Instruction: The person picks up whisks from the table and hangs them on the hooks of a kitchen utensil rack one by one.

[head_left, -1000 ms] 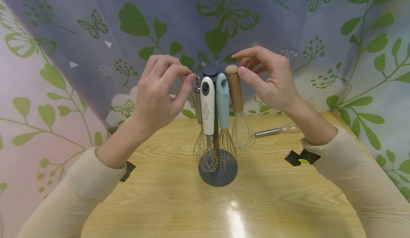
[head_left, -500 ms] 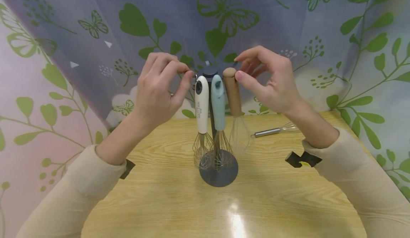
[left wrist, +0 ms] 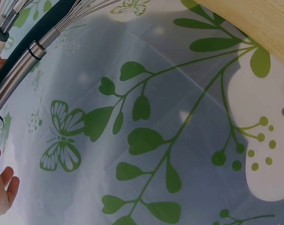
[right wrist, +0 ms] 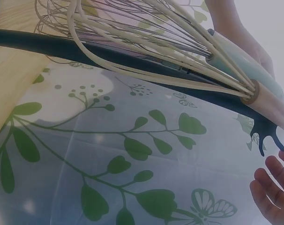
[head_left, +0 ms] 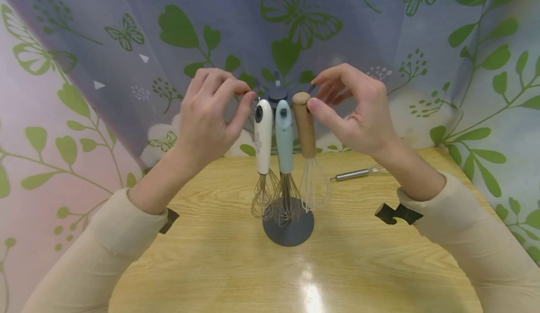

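Note:
A dark whisk stand (head_left: 288, 233) stands on the table with several whisks hung round its top. My left hand (head_left: 206, 111) pinches with thumb and index finger at the top of a steel-handled whisk (left wrist: 13, 86), mostly hidden behind a white-handled whisk (head_left: 263, 139) in the head view. Beside that hangs a light-blue whisk (head_left: 284, 139). My right hand (head_left: 358, 104) lays its thumb against the top of a wooden-handled whisk (head_left: 305, 130). Its index fingertip meets a hook tip of the stand, and the other fingers are loosely bent, as the right wrist view shows.
Another steel whisk (head_left: 354, 175) lies on the wooden table (head_left: 211, 266), right of the stand and near the back edge. A cloth (head_left: 202, 3) printed with leaves and butterflies hangs close behind the table.
The hanging whisks have shifted left as the stand's top turned, and the steel handle has slipped behind the white one. Both hands moved slightly; my right thumb followed the wooden handle left.

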Demonstrator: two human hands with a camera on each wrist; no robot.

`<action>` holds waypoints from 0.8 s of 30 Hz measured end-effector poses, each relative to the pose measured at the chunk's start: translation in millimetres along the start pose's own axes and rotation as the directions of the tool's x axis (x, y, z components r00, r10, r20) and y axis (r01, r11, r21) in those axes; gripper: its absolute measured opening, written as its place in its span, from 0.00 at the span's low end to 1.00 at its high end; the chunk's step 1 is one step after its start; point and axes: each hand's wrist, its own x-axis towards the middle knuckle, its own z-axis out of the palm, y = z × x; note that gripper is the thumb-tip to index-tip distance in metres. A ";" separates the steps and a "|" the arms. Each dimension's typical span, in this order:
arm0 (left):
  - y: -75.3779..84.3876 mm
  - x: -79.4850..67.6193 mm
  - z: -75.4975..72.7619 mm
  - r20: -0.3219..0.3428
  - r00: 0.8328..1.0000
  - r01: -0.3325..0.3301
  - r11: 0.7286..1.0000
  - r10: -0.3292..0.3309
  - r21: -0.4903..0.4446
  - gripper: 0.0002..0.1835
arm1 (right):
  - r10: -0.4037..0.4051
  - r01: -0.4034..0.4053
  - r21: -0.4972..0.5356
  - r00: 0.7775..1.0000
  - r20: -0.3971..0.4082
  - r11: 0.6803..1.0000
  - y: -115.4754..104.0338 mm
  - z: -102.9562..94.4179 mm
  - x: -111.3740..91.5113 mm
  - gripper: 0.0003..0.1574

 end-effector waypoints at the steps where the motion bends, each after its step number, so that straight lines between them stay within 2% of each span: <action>1: -0.4 0.1 0.0 0.008 1.000 -0.001 1.000 0.001 0.007 0.10 | 0.001 -0.001 -0.001 1.000 -0.003 1.000 -0.6 0.1 0.0 0.20; 7: -3.9 0.1 1.2 0.034 0.999 -0.003 1.000 0.002 0.021 0.11 | 0.005 -0.005 -0.012 1.000 -0.003 1.000 -6.9 0.8 0.3 0.23; 24: -7.0 0.0 4.9 0.053 0.998 0.015 1.000 -0.015 0.016 0.12 | -0.012 0.011 -0.050 1.000 -0.017 0.999 -14.9 1.3 -1.7 0.22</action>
